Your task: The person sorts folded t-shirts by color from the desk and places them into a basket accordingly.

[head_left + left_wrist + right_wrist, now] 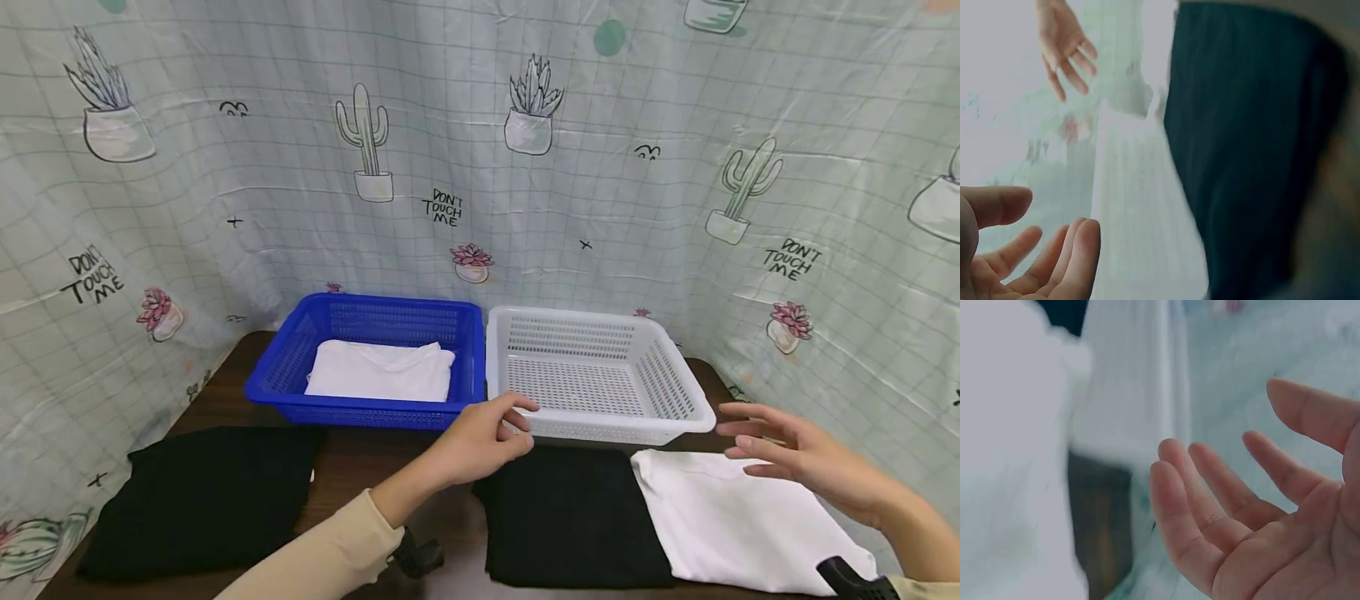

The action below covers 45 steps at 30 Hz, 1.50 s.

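Observation:
My left hand (480, 437) hovers over the far edge of a folded black garment (573, 521), close to the near rim of the white basket (600, 427). Its fingers bend loosely around nothing. Over the folded white garment (738, 521) at the right is my right hand (806, 458), fingers spread and holding nothing. Each palm with its relaxed fingers shows in its wrist view, the right hand (1260, 512) beside the blurred white cloth (1016, 469). In the blue basket (367, 410) lies another folded white garment (378, 371).
A second black garment (210, 496) lies folded on the left of the dark brown table (360, 467). Both baskets stand side by side at the back. Behind them and along both sides hangs a curtain (442, 150) printed with cacti and potted plants.

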{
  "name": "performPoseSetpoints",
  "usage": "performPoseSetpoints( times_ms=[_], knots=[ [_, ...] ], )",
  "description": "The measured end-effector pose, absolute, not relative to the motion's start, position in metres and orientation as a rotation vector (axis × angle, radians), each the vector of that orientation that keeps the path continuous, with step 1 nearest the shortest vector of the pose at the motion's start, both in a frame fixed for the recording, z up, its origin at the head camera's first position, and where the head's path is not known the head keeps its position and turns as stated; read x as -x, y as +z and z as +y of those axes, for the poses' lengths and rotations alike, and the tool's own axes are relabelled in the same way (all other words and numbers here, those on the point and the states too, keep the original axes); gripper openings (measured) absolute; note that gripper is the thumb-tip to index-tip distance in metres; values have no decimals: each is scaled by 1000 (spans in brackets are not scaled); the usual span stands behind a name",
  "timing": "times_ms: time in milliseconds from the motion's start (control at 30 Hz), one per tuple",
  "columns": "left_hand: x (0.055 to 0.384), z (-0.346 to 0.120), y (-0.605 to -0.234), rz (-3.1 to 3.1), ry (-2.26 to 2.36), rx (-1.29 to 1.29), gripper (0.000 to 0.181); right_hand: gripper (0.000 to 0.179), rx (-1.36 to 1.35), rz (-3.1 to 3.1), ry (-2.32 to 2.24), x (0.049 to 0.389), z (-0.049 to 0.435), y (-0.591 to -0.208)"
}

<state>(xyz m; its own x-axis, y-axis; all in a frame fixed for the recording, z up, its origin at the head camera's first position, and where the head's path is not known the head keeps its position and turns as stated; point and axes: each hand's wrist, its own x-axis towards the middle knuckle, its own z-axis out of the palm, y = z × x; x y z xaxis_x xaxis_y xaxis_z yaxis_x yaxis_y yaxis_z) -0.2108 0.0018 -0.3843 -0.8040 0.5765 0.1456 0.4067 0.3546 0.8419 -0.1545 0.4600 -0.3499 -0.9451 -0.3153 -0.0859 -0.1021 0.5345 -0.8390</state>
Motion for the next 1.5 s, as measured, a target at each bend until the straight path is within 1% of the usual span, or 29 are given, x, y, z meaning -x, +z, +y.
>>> performPoseSetpoints(
  times_ms=[233,367,467,533,600,633,667,700,833,933,1067,1167,1333,1500],
  knots=[
    [194,63,-403,2242,1579,-771,47,48,177,2589,-1252,135,530,-384],
    [187,97,-413,2148,1619,-667,50,41,35,2659,-1124,130,552,-394],
    [183,120,-419,2122,1631,-595,52,34,4,2729,-1011,131,561,-399],
    [181,134,-422,2105,1638,-553,53,36,3,2763,-958,132,565,-404],
    [179,147,-425,2094,1642,-518,54,43,7,2787,-923,133,568,-409],
    [178,153,-428,2092,1640,-508,55,41,-4,2789,-922,133,570,-412],
    [177,158,-430,2093,1634,-499,55,42,-15,2787,-918,133,571,-415],
    [176,163,-432,2100,1626,-491,56,46,-25,2785,-916,133,573,-418],
    [173,177,-439,2155,1583,-466,59,48,-60,2753,-940,133,575,-426],
    [174,184,-442,2186,1553,-450,59,55,-89,2723,-943,134,574,-427],
    [176,186,-444,2196,1512,-439,59,75,-131,2660,-936,135,572,-427],
    [178,185,-442,2196,1485,-434,59,83,-157,2610,-941,136,570,-428],
    [179,184,-435,2213,1433,-439,61,88,-175,2599,-920,136,568,-428],
    [178,189,-431,2205,1369,-484,62,86,-144,2684,-828,135,566,-430]
  ],
)
